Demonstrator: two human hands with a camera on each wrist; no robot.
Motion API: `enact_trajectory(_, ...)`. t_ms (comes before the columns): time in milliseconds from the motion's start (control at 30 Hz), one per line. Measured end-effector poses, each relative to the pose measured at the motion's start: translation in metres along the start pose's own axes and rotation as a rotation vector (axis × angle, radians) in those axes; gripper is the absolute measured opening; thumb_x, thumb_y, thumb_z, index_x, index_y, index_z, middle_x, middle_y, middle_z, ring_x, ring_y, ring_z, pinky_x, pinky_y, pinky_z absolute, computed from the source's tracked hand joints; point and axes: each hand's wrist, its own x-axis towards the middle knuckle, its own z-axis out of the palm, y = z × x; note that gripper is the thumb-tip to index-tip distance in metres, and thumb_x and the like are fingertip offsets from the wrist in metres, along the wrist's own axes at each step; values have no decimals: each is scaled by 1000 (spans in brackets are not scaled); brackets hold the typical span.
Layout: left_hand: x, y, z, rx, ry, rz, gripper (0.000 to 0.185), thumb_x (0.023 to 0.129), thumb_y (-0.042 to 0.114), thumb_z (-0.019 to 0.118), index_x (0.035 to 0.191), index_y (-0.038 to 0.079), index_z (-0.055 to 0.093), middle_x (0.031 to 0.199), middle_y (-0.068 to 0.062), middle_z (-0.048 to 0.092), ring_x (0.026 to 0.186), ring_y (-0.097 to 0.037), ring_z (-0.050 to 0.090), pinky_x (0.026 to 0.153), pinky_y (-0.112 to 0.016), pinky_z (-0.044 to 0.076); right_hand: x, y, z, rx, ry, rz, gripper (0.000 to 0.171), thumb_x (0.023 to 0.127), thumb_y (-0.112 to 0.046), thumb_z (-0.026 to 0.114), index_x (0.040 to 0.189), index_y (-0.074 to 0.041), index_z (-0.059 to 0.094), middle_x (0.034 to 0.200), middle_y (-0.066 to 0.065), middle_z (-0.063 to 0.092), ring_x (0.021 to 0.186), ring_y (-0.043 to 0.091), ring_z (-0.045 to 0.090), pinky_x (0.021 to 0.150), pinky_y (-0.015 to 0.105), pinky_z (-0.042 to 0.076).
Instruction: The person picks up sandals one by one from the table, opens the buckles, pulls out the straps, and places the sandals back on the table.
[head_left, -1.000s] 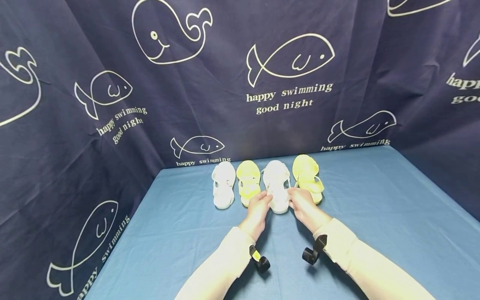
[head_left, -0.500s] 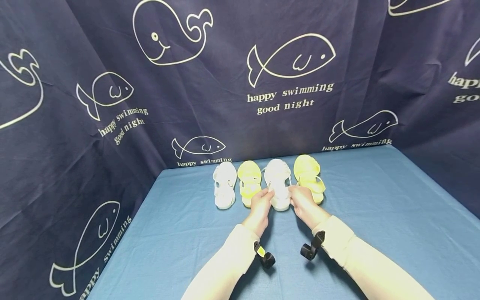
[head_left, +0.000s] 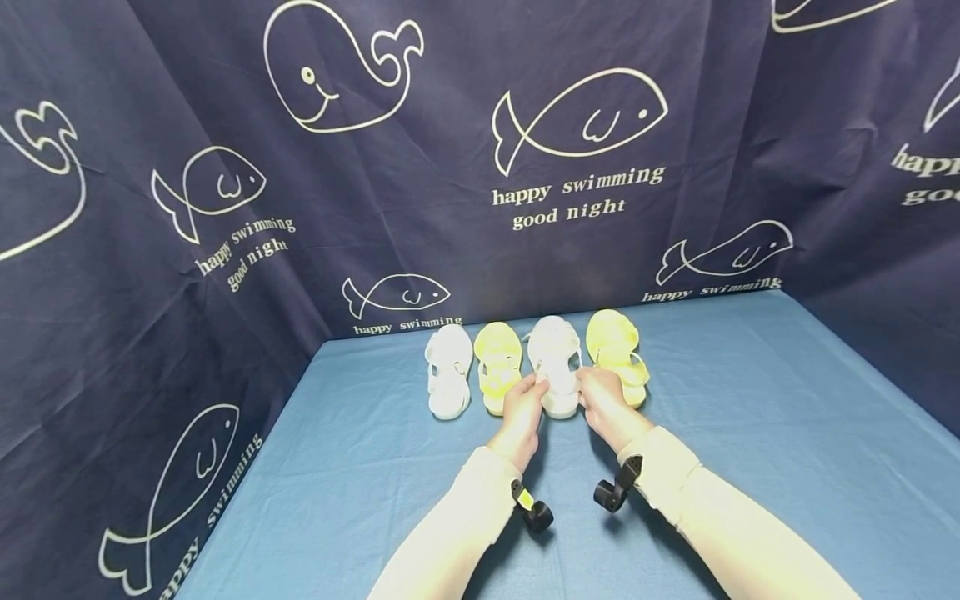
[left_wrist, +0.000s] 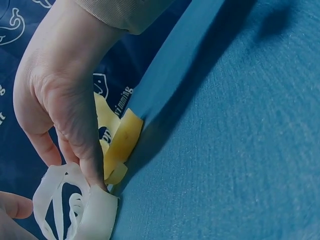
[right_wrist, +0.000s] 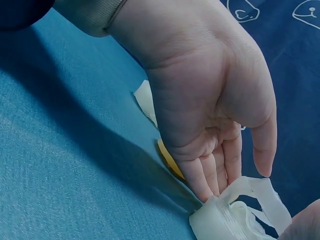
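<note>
A: Head view, what's held?
B: White sandal (head_left: pixel 554 358), third of four in a row on the table (head_left: pixel 337 500). Left hand (head_left: pixel 521 417) grips one side of its near end, right hand (head_left: pixel 606 407) the other.
A: Neighbours?
B: Left yellow (head_left: pixel 498 362) and right yellow (head_left: pixel 615 350) flank it. Other white (head_left: pixel 449 371) sits leftmost.
A: Left wrist?
B: Left hand pinches: thumb at the top of the strap (left_wrist: pixel 46 192), fingers down by the sole edge. Strap is an open loop, bows out. I'd guess thin, soft plastic, light, bit slick.
A: Right wrist?
B: Mirror image: right thumb on the strap, fingers on the sole edge. Sole's low at the cloth; can't tell if it's touching.
A: Best hold?
B: Sole edges, I'd say; stiffer. Strap alone would likely flex. Not fragile, probably.
A: Containers?
B: None in any view.
</note>
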Motion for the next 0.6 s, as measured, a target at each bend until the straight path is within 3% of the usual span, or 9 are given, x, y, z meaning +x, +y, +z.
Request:
enact_trajectory(300, -1, 4, -3, 10, 14, -37, 49, 93, 13, 57, 134, -12, 47, 138, -27, 50, 134, -37, 44, 115, -46, 33, 1, 0, 0, 7, -3, 9, 8, 86, 3, 50, 85, -4, 53, 74, -4, 48, 68, 9, 48, 64, 20, 46)
enact_trajectory(600, -1, 18, -8, 67, 11, 1, 56, 91, 13, 60, 139, -9, 43, 144, -27, 44, 137, -37, 40, 115, -44, 33, -2, -7, 4, 8, 40, -48, 21, 85, 1, 53, 69, -12, 53, 60, -8, 42, 53, 7, 38, 54, 19, 38)
